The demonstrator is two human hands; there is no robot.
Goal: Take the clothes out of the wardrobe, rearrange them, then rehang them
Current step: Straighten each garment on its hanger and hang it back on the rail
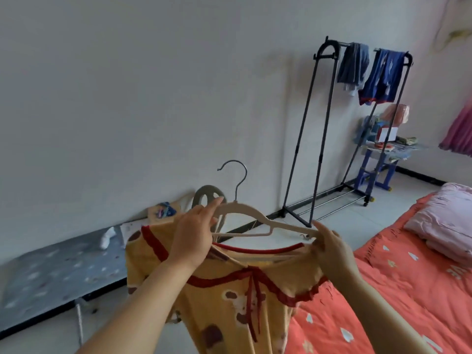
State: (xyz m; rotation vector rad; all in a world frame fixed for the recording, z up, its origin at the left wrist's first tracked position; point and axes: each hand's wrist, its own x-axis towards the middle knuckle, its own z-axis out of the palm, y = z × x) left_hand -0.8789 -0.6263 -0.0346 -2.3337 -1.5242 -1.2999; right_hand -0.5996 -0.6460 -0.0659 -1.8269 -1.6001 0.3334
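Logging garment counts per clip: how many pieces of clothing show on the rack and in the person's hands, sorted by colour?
Yellow garment with red trim, held with the beige hanger by left hand and right hand: 1
Grey-blue garment, on the clothes rack: 1
Dark blue garment, on the clothes rack: 1
Total: 3

Left hand [194, 236], right hand [329, 249] on hanger [245, 210] over yellow dress [229, 302]

This is a bedroom in a home. An orange-sheeted bed [408, 297] carries a folded pink quilt [449, 223]. By the white wall [127, 98] a black rack [304, 129] holds a grey garment [353, 65] and a blue garment [383, 75]. A cluttered blue stool [370, 175] and a pink curtain [459, 134] are nearby.
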